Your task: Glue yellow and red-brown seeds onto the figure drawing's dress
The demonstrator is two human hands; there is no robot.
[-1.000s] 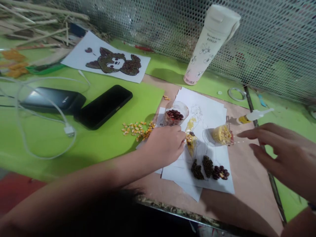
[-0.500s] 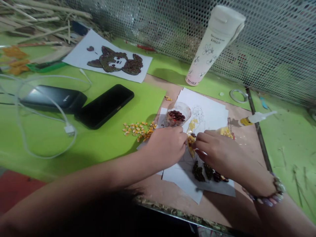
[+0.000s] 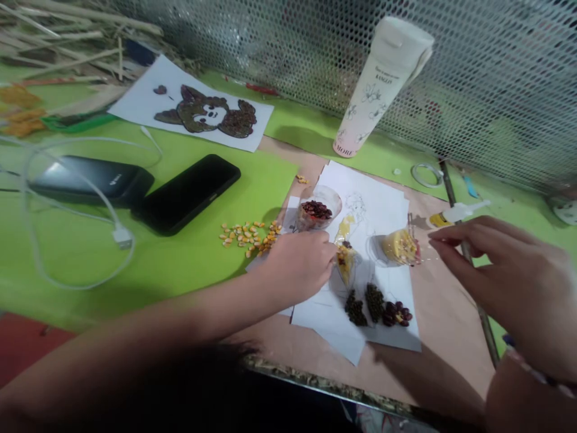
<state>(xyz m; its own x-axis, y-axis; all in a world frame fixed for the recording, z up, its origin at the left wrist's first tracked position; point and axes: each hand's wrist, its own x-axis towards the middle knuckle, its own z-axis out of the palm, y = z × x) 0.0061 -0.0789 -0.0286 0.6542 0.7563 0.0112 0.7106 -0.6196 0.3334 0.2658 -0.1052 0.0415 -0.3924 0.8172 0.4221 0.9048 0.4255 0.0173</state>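
A white sheet with a line drawing lies on brown board, partly covered with glued yellow grains and dark beans. My left hand rests curled on the sheet's left edge, its fingertips hidden against the yellow patch. My right hand hovers to the right of the sheet, fingertips pinched together beside a small clear cup of yellow grains. What the pinch holds is too small to see. A clear cup of red beans stands just above my left hand.
Loose corn kernels lie on the green mat. A black phone, a power bank with white cable, a finished bean picture, a tall white bottle and a glue bottle surround the work. Perforated metal mesh backs the table.
My right hand went in to the yellow patch beside my left hand, then drew back to the right, near the grain cup. My left hand stayed on the sheet.
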